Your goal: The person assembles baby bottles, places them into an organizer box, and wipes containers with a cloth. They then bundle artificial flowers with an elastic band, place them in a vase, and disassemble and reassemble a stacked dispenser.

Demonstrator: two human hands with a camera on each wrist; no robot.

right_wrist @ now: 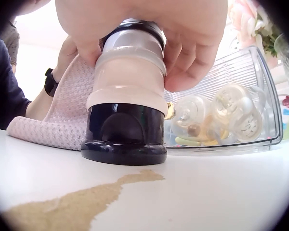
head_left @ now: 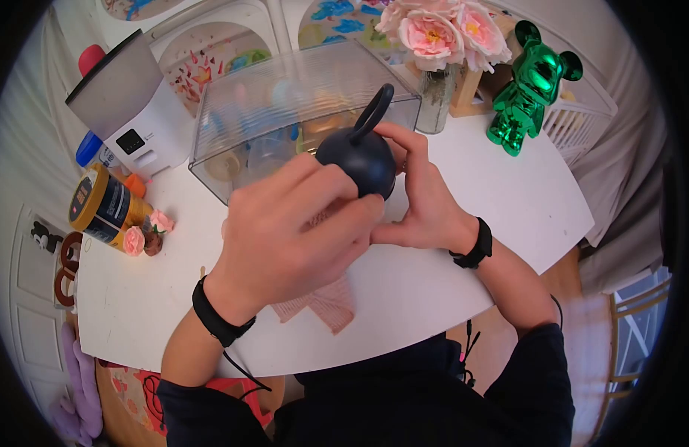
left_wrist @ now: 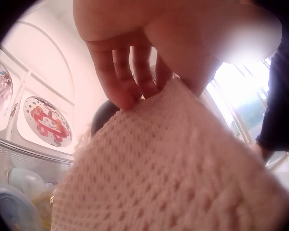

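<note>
A container with a dark rounded top and loop handle [head_left: 363, 160] is between the hands. Its dark base [right_wrist: 125, 132] and translucent stacked body [right_wrist: 127, 79] stand upright on the white table. My right hand [head_left: 426, 197] grips its upper part, thumb and fingers on opposite sides [right_wrist: 144, 19]. My left hand [head_left: 288, 235] pinches a pink textured cloth [left_wrist: 154, 163] by its upper edge, fingertips bent over it [left_wrist: 139, 48]. The cloth hangs beside the container and reaches the tabletop [right_wrist: 48, 132]; its lower end [head_left: 333, 305] shows under the left hand.
Behind the hands stands a clear ribbed box [head_left: 247, 127] holding bottles. To the left are a white machine [head_left: 147, 127], a yellow-lidded tub [head_left: 110, 212] and small pink roses [head_left: 134, 241]. A flower vase [head_left: 434, 100] and green figurine [head_left: 527, 89] stand back right.
</note>
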